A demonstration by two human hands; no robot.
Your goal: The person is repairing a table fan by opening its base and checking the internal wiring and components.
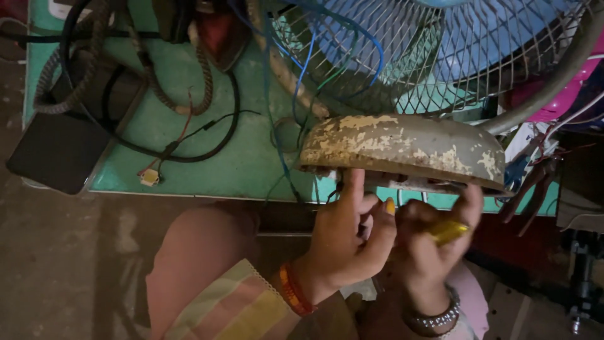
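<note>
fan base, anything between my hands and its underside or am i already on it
Nothing visible stands between them. The left hand has a finger up against the lower edge of the worn fan base, and the right hand, gripping a yellow-handled tool, sits just below the same edge. The loose wires hang further back.

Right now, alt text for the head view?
Two hands work under a fan's worn, paint-chipped base: left hand touches its underside, right hand holds a yellow-handled tool. Behind are the fan's wire guard and cables on a green table.

A dark, flat rectangular device (58, 151), its screen blank, lies at the left edge of the green worktop (251, 157). No packages, labels or signs show.
</note>
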